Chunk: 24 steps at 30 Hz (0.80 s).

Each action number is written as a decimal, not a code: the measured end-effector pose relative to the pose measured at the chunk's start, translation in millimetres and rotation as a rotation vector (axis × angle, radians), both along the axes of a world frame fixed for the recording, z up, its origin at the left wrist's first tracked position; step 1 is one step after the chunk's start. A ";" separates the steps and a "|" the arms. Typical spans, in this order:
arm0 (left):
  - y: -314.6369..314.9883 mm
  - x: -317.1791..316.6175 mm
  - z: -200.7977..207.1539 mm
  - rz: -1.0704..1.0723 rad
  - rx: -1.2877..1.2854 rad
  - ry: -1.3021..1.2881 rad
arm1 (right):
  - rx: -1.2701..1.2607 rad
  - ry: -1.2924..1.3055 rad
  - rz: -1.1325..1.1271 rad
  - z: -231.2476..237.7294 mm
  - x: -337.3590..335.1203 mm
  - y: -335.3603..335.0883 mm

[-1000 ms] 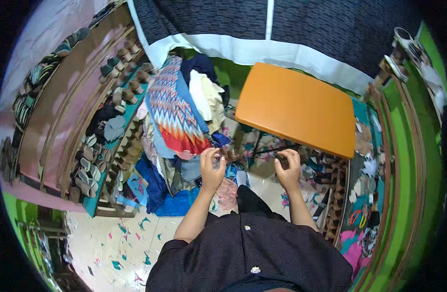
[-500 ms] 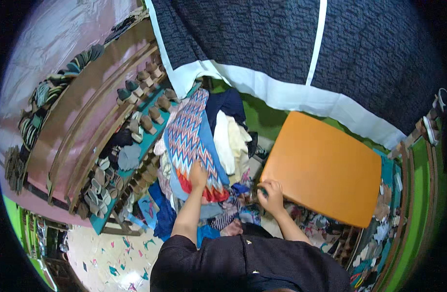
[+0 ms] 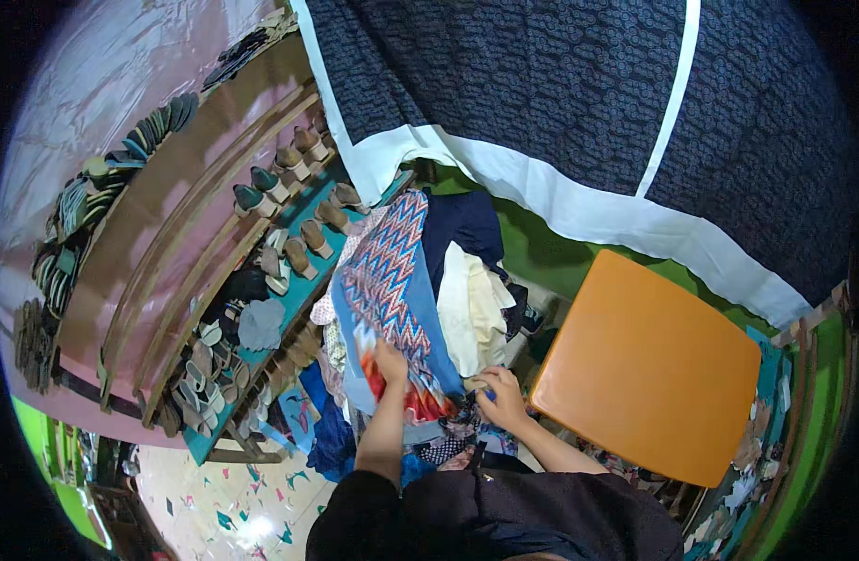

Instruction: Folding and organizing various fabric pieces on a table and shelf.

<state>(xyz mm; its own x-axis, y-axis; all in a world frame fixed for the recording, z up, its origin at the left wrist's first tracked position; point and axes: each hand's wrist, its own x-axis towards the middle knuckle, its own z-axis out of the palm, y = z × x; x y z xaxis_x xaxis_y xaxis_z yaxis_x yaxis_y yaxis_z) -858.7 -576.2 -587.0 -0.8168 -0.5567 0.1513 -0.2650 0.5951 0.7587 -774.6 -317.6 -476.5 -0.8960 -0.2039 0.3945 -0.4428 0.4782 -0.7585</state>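
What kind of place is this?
Probably a small shoemaking workshop: shoes stand in rows on a rack, what look like soles are stacked above, and coloured scraps litter the floor.

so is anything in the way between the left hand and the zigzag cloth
Nothing visible: the left hand is right at the red end of the zigzag cloth, with no object seen between them. The orange table stands off to the right.
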 end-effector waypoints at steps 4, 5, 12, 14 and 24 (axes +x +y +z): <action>46.6 57.4 84.6 -0.191 0.197 0.259 | -0.457 -0.503 -0.071 -30.4 -17.9 -7.8; 52.7 73.3 96.4 -0.256 0.340 0.158 | -0.639 -0.684 -0.053 -40.4 -21.3 -13.1; 93.9 170.2 122.4 -0.763 0.056 0.189 | -1.110 -1.224 0.182 -4.3 -14.6 -50.3; 98.1 192.6 114.6 -0.806 0.004 0.127 | -0.784 -1.112 0.115 -17.7 0.4 -42.5; 82.7 295.1 102.0 -0.332 0.331 0.255 | -0.594 -0.674 0.093 22.9 155.1 -5.5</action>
<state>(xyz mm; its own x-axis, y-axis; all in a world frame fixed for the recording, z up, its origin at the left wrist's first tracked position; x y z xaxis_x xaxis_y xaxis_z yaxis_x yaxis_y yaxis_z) -563.6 -493.6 -485.0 -0.9176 -0.3256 0.2281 0.1142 0.3339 0.9357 -619.6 -323.0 -453.7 -0.9654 -0.2172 -0.1446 0.1675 -0.0908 -0.9817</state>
